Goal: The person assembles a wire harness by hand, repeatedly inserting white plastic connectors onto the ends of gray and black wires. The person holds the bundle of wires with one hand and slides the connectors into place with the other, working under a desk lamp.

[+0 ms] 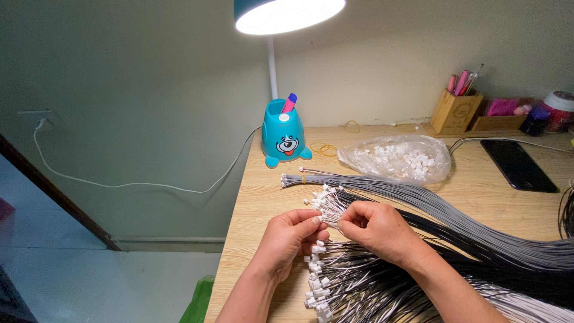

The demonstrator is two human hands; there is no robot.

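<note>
Wooden desk (263,197) against a pale wall (137,72), lamp-lit.

Single head-worn view, looking forward and steeply down from above the near edge of a wooden desk (263,197), close over the left hand (290,236) and right hand (376,230). It faces the rear wall, taking in a desk lamp (287,13) overhead and floor at left.

A blue bear-faced cup (286,135) holds a pink pen. A lamp (287,13) shines above. A black phone (518,165) lies flat on the desk (263,197). A wooden pen box (455,111) stands by the wall.
</note>
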